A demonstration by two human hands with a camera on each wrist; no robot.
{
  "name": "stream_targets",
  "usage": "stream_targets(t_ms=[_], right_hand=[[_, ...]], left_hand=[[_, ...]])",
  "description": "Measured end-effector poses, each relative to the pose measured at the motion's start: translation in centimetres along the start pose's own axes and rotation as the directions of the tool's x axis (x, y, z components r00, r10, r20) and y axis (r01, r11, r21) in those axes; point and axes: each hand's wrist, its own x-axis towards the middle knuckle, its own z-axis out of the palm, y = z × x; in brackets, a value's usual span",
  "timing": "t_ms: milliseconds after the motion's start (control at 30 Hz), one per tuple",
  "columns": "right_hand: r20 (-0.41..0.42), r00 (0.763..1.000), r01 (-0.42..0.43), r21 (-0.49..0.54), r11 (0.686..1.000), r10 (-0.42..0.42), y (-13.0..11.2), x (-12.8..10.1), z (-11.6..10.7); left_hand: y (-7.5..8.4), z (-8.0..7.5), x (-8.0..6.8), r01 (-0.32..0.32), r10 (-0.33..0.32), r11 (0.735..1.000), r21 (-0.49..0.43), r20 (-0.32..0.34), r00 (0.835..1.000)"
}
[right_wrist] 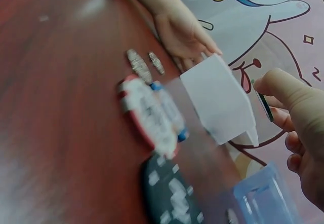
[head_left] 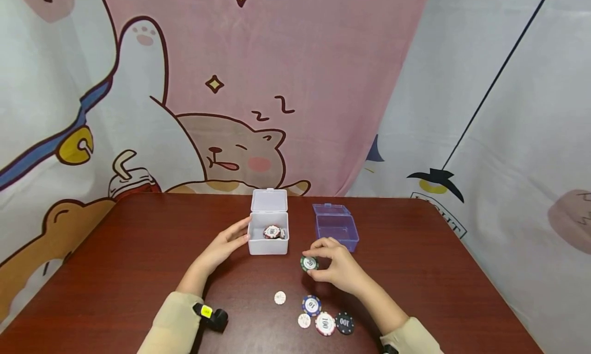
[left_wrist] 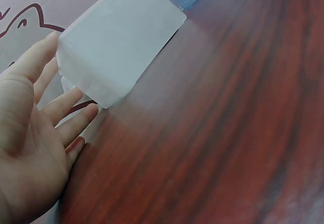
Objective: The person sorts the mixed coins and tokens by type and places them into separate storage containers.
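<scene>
A white plastic box [head_left: 269,236] with its lid up stands mid-table and holds a red-and-white chip [head_left: 272,232]. My left hand [head_left: 224,244] rests with straight fingers against the box's left side; the left wrist view shows the box [left_wrist: 119,41] beside those fingers [left_wrist: 61,110]. Just right of the box, my right hand [head_left: 333,267] pinches a green chip [head_left: 309,263] upright above the table. In the right wrist view the green chip [right_wrist: 264,106] shows edge-on by the thumb. An empty purple box [head_left: 336,228] stands open behind the right hand.
Loose chips lie near the front edge: two small white ones [head_left: 279,297], a blue one [head_left: 311,305], a red-and-white one [head_left: 325,323] and a black one [head_left: 344,323]. The dark wooden table [head_left: 115,272] is backed by a cartoon curtain [head_left: 240,87].
</scene>
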Motion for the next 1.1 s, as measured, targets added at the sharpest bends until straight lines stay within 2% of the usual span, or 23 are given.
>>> stream_targets(t_ms=[600,933,1100], right_hand=[[-0.124,0.992,-0.005,0.019,1.000,0.007,-1.1,5.4,0.4],[-0.149,0.988,-0.023,0.060,0.998,0.032,-0.9,8.3,1.8],[-0.134,0.987,-0.075,0.061,0.995,0.082,-0.3,9.2,2.8]], left_hand=[[0.4,0.1,-0.2,-0.008,0.008,1.000,0.003,0.008,1.000],[0.4,0.1,-0.1,-0.011,0.011,1.000,-0.003,0.004,1.000],[0.4,0.1,-0.2,0.006,-0.006,1.000,0.014,0.002,1.000]])
